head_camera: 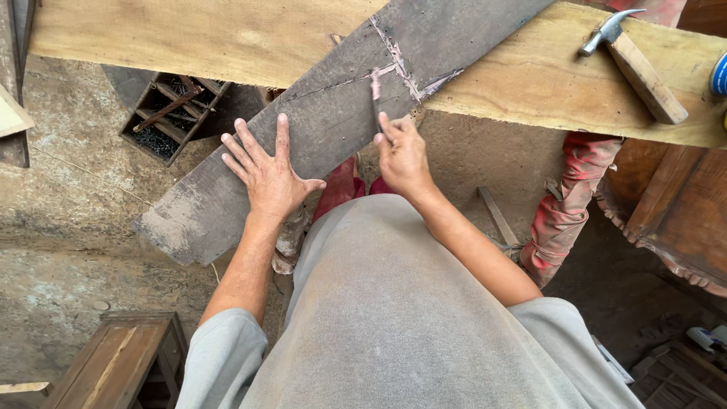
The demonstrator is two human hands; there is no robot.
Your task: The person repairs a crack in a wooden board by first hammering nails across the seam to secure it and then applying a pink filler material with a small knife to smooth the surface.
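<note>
Fingers of the left hand (266,170) lie spread flat on the dark board (326,113), pinning it across the pale plank (227,34). The right hand (403,155) pinches a thin tool (375,95) against the board's pink-filled crack (397,60). 1 hammer (632,60) rests nearby.

I look down on a woodworking shop: a rough plank bench (227,34), a hammer (632,64) on it, a divided box of nails (170,113) and carved furniture (674,220) on a dusty floor (60,227).
</note>
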